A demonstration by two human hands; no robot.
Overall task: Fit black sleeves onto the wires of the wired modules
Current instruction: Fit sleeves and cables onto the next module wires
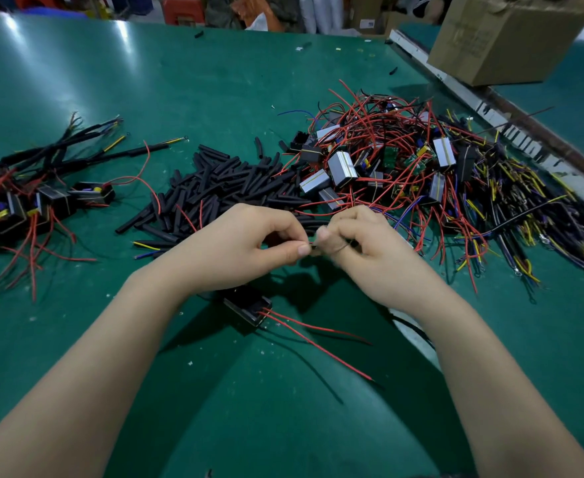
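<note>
A green table (214, 81) is seen from above, with both hands raised over its near middle. The left hand (245, 246) is curled, a small black sleeve (313, 246) being pinched between thumb and forefinger at its tip. The right hand (356, 243) is likewise curled, thin wires being pinched at the fingertips, which meet those of the left hand; what passes through the sleeve cannot be told. A black module (247, 307) is laid on the table just below the hands, two red wires (318, 343) trailing from it toward the near right. A heap of loose black sleeves (221, 188) is spread just beyond the hands. A large tangle of wired modules (404, 160) is piled at the right, and a smaller group of modules with sleeved wires (42, 188) at the left. A cardboard box (504, 39) is set at the far right.
</note>
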